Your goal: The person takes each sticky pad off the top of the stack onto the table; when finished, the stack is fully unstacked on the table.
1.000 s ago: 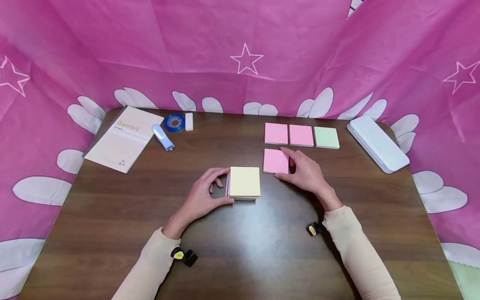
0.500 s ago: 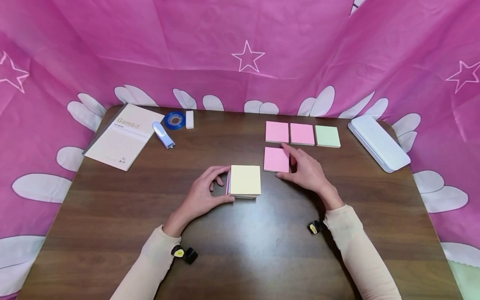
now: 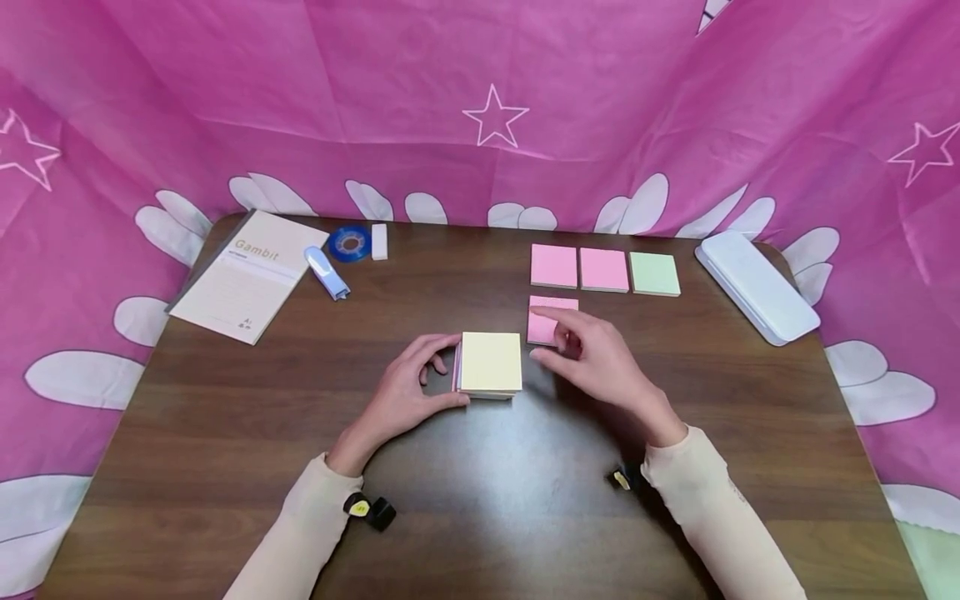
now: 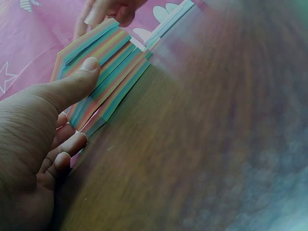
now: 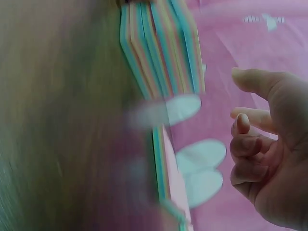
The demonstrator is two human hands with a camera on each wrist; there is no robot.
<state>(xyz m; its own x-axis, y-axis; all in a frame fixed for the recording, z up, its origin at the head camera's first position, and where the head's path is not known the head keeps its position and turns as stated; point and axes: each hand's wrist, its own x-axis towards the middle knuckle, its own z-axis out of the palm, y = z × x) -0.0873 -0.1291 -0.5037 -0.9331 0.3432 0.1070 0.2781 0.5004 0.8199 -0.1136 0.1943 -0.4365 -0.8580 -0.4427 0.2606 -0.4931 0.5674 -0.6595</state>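
In the head view my left hand (image 3: 408, 385) grips the left side of a stack of sticky note pads (image 3: 491, 362), pale yellow on top. Rainbow-striped edges of that stack (image 4: 103, 72) show in the left wrist view, with my thumb pressed on them. My right hand (image 3: 602, 360) hovers just right of the stack, holding nothing; its thumb and forefinger are apart. Partly hidden under its fingers lies a pink sticky note pad (image 3: 542, 327). Behind it are two more pink pads, a left one (image 3: 553, 266) and a middle one (image 3: 603, 269), beside a green pad (image 3: 654, 273).
A white case (image 3: 757, 287) lies at the back right of the wooden table (image 3: 480, 517). At the back left are a notebook (image 3: 247, 275), a light blue stapler-like tool (image 3: 327, 273), a blue tape roll (image 3: 350, 243) and a white block (image 3: 379, 242). A pink curtain (image 3: 405, 92) hangs behind.
My right hand has let go of the nearest pink pad, risen and moved left toward the stack. My left hand and the stack have stayed in place.
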